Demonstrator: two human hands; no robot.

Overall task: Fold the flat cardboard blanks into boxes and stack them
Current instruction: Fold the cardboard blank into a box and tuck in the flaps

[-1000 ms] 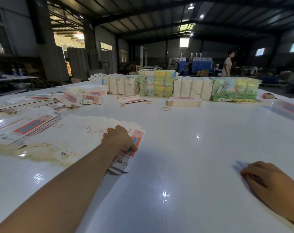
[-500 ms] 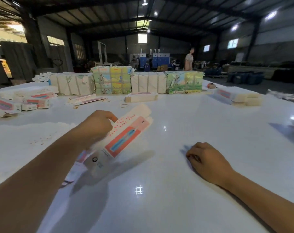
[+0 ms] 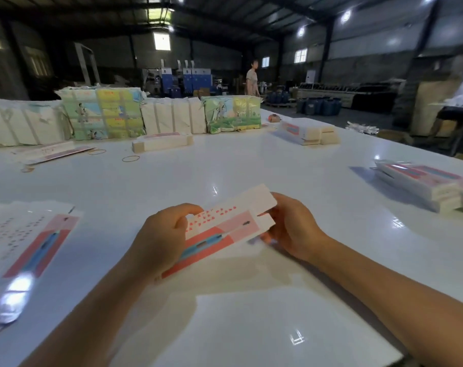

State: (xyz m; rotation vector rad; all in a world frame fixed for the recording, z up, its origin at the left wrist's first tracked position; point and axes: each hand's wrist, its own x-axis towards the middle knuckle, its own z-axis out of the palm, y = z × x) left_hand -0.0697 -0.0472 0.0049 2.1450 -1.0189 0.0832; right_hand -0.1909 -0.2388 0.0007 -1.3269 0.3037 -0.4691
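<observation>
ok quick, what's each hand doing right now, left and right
Left hand: grips the near end of the flat pink-and-white cardboard blank.
Right hand: holds the blank's far end.

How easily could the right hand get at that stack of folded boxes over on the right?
Probably yes, once freed: the right hand now grips the blank together with the left hand, and only bare table lies between it and the stack.

Glossy table [image 3: 251,165] (printed cardboard blank [image 3: 225,223])
</observation>
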